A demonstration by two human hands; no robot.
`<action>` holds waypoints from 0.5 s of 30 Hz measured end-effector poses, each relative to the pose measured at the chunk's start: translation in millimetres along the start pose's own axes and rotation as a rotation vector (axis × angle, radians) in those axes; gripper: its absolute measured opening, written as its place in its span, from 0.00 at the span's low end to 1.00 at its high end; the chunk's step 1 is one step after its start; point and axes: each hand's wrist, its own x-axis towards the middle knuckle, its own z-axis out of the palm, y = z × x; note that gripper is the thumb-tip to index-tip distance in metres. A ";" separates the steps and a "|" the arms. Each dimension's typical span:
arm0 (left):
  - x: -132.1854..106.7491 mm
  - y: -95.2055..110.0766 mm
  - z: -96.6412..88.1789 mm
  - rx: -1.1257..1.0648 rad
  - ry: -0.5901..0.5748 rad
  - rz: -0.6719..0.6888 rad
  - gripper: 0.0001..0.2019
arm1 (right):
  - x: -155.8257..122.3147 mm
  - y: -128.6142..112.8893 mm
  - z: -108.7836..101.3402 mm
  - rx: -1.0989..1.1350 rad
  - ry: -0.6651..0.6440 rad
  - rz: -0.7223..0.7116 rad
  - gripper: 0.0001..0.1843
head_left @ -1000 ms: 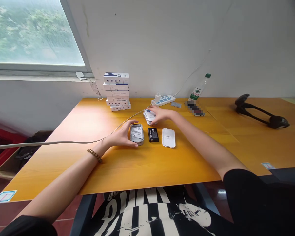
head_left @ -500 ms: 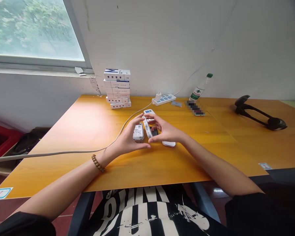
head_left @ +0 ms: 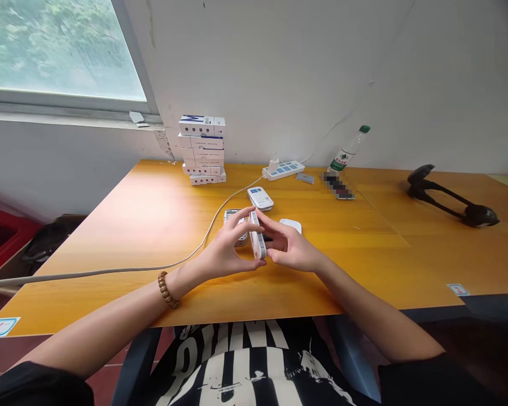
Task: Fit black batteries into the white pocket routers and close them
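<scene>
The counter (head_left: 122, 225) spreads beneath the left fingers (head_left: 244, 227) and right fingers (head_left: 275, 225), a flat place that keeps small parts within reach. Well beyond the left fingers, boxes (head_left: 202, 150) are stacked near the wall, presumably to save working room. Just beyond both sets of fingers lies a pile (head_left: 261, 197) of white units, apparently stacked for easy picking. Both sets are narrowed around one white device (head_left: 257, 239), held between them on edge with its slim side up; the left fingers span its ends and the right fingers back its other side, likely to steady it. A second device (head_left: 231, 214) sits just behind the left fingers, partly hidden. A thin cover (head_left: 290, 224) lies flat just beyond the right fingers, probably kept handy there.
</scene>
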 end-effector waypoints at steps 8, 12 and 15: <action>-0.6 1.3 0.8 -0.013 -0.013 -0.004 0.26 | -0.9 -0.9 -0.6 0.030 -0.007 0.003 0.55; -0.6 3.5 0.6 0.002 -0.025 -0.015 0.25 | -1.2 -3.9 1.4 -0.012 0.014 0.023 0.56; -1.3 3.3 1.1 0.026 -0.029 -0.012 0.24 | -2.2 -5.9 7.9 -0.063 0.054 0.046 0.58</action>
